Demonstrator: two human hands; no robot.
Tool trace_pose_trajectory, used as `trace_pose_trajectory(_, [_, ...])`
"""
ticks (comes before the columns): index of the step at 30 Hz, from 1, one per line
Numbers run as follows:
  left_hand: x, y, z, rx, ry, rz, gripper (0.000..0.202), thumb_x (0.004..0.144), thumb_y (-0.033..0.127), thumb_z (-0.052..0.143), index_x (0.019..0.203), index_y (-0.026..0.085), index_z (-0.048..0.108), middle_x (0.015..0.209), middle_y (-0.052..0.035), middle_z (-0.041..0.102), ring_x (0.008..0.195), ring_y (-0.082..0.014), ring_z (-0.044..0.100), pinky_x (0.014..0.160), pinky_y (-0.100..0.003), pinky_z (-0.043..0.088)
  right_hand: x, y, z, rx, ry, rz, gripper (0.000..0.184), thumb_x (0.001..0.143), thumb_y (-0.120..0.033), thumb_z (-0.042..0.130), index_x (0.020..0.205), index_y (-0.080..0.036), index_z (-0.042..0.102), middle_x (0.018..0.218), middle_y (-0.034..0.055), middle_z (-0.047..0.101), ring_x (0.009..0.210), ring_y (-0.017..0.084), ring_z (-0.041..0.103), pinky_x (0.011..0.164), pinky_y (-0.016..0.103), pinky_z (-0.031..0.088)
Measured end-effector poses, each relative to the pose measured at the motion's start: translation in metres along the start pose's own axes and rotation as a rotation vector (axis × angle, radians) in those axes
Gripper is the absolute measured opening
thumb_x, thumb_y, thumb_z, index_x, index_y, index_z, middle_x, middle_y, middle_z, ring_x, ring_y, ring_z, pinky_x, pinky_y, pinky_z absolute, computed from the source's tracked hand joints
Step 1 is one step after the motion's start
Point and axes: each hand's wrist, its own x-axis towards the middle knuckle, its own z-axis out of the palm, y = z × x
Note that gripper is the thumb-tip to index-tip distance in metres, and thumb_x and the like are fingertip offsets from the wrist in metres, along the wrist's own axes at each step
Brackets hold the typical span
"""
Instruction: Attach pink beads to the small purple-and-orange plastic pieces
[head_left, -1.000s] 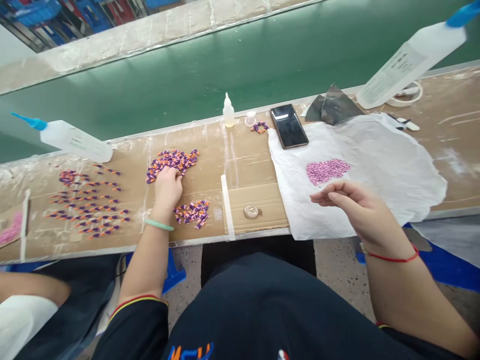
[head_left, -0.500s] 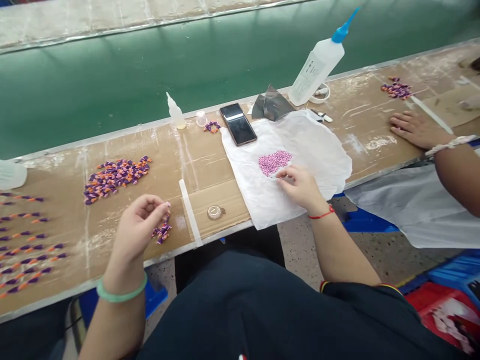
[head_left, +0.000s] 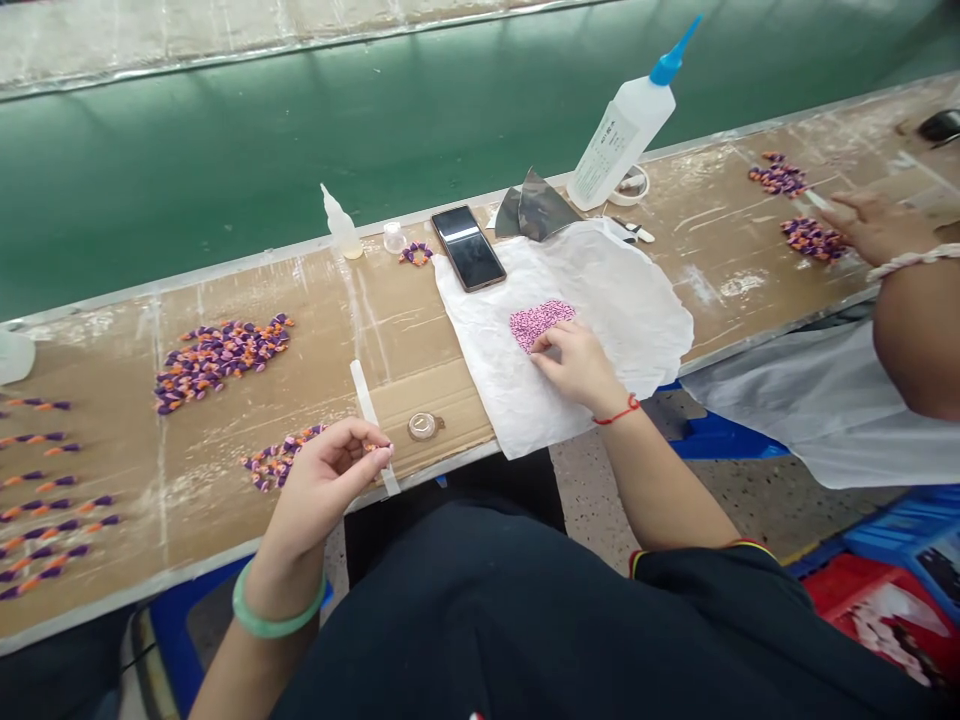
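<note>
My left hand is closed in a pinch on a small orange and pink piece, mostly covered by the fingers. Beside and behind it lies a pile of purple, orange and pink pieces, with a larger pile of the same kind farther back. My right hand is pinched over the white cloth, its fingertips at the lower edge of a patch of tiny pink beads. Whether a bead sits between those fingertips is too small to tell. A small round clear-topped object rests on cardboard between my hands.
Along the back stand a small glue bottle, a phone, dark sheets, a large blue-tipped bottle and a tape roll. Rows of coloured strips lie left. Another person's hand works by piles at right.
My left hand has moved right with the small piece, uncovering the near pile. My right hand has shifted slightly left over the beads. The other person's hand has risen, showing a second pile.
</note>
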Motion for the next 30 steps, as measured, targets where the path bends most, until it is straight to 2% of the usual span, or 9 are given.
trace_pose_trajectory(6, [-0.003,-0.001,0.005,-0.009,-0.007,0.012,0.014,0.072,0.027,0.078,0.073,0.017,0.068,0.066,-0.0010,0.062,0.057,-0.0112,0.054,0.053,-0.021,0.044,0.002,-0.001,0.006,-0.063,-0.018,-0.017,0.013,0.081,-0.016,0.058,0.070,-0.022,0.056,0.080,0.0107,0.061,0.088,0.030,0.052,0.085,0.048,0.045])
trace_pose_trajectory(12, [-0.004,0.000,0.008,-0.032,-0.005,0.011,0.016,0.071,0.028,0.079,0.073,0.017,0.068,0.067,-0.0014,0.062,0.059,-0.0119,0.055,0.054,-0.022,0.044,-0.006,-0.004,0.007,-0.096,0.000,-0.027,0.012,0.084,-0.014,0.051,0.076,-0.021,0.056,0.085,0.0121,0.062,0.088,0.030,0.052,0.087,0.050,0.044])
trace_pose_trajectory(19, [-0.007,0.001,0.010,-0.035,0.002,0.013,0.018,0.072,0.031,0.079,0.074,0.017,0.067,0.064,-0.0005,0.061,0.054,-0.0110,0.051,0.050,-0.022,0.042,-0.003,-0.003,0.009,-0.111,0.000,-0.023,0.009,0.082,-0.017,0.057,0.074,-0.021,0.056,0.083,0.0116,0.062,0.088,0.030,0.052,0.086,0.049,0.044])
trace_pose_trajectory(25, [-0.009,0.000,0.009,-0.041,0.021,0.029,0.017,0.072,0.032,0.079,0.071,0.019,0.069,0.063,-0.0006,0.063,0.052,-0.0110,0.050,0.048,-0.023,0.042,-0.001,-0.007,0.013,-0.136,-0.014,-0.027,0.012,0.082,-0.014,0.053,0.073,-0.021,0.057,0.082,0.0133,0.059,0.088,0.032,0.050,0.083,0.050,0.043])
trace_pose_trajectory(30, [-0.007,0.004,0.013,-0.037,0.009,0.053,0.012,0.072,0.029,0.077,0.072,0.019,0.073,0.064,-0.0023,0.067,0.053,-0.0125,0.055,0.049,-0.023,0.043,-0.007,-0.011,0.006,-0.111,0.005,-0.029,0.014,0.082,-0.010,0.049,0.075,-0.022,0.053,0.081,0.0116,0.058,0.085,0.030,0.050,0.084,0.049,0.042])
